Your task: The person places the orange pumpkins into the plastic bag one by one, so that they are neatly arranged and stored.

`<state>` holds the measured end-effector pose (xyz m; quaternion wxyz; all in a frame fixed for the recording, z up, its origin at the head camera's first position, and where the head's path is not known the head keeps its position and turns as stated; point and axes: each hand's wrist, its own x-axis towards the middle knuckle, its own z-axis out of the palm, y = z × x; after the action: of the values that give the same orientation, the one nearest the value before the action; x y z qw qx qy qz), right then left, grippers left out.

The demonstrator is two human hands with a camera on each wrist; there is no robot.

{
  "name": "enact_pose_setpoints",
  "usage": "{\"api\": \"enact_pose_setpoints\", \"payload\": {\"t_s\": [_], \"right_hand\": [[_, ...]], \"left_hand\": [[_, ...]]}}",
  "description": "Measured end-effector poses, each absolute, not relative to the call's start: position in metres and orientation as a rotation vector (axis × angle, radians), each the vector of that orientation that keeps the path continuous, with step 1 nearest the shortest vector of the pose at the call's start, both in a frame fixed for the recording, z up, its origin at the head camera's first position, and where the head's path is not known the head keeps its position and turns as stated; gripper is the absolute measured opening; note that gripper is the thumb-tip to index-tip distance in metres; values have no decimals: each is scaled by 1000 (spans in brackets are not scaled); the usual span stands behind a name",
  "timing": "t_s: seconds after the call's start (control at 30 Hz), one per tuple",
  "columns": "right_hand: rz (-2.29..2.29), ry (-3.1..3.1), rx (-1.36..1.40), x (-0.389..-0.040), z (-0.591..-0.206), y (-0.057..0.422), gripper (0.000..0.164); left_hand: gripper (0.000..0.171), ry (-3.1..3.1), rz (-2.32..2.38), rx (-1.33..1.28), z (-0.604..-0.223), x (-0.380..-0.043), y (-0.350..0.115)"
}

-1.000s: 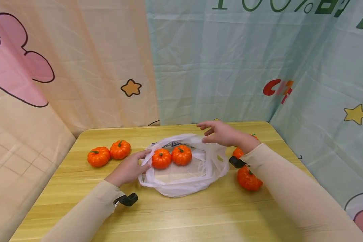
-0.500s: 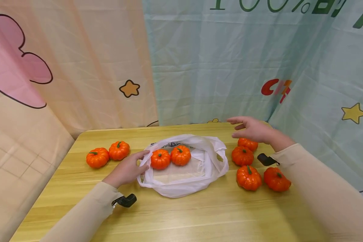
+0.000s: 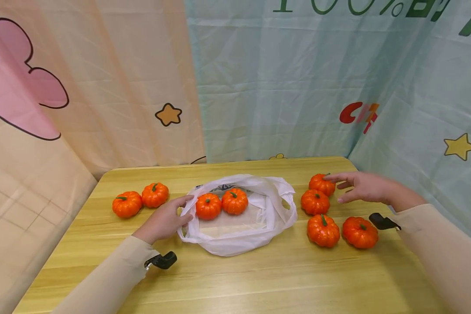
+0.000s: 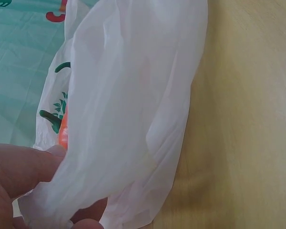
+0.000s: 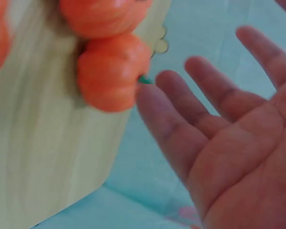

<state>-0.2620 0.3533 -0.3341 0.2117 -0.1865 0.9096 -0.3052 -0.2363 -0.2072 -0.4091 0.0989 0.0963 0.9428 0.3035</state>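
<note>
A white plastic bag (image 3: 239, 246) lies spread with its mouth facing up, and two small orange pumpkins (image 3: 235, 202) sit inside it. At the bag's left rim, my left hand (image 3: 165, 221) pinches the thin plastic (image 4: 128, 105) between thumb and fingers. My right hand (image 3: 363, 188) hovers palm inward beside the rearmost pumpkin (image 3: 321, 184) on the right, its fingers spread and holding nothing. The right wrist view has that pumpkin (image 5: 109, 74) close to the fingertips; whether they touch is unclear. Nearer me on that side are further pumpkins (image 3: 315, 202).
Two more pumpkins (image 3: 127, 204) rest side by side to the left of the bag on the wooden table (image 3: 235, 288). Printed curtains (image 3: 274, 87) hang close behind the table and at both sides.
My right hand has moved from above the bag to the right, over the pumpkins, and lowered beside the rearmost one. My left hand has stayed at the bag's rim.
</note>
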Motion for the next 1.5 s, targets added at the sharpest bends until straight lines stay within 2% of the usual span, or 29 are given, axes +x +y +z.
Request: {"api": "enact_pose_setpoints", "payload": {"t_s": [0.37,0.97,1.5], "right_hand": [[-869,2242,-438,-246,-363,402,89],[-901,2164,-386,-235,-387,421,82],[-913,2166,-399,-236,-389,422,75]], "left_hand": [[63,2793,895,295,-410,-237,-209],[62,2774,910,281,-412,-236,-211],[62,2771,908,275,-412,-237,-210]]}}
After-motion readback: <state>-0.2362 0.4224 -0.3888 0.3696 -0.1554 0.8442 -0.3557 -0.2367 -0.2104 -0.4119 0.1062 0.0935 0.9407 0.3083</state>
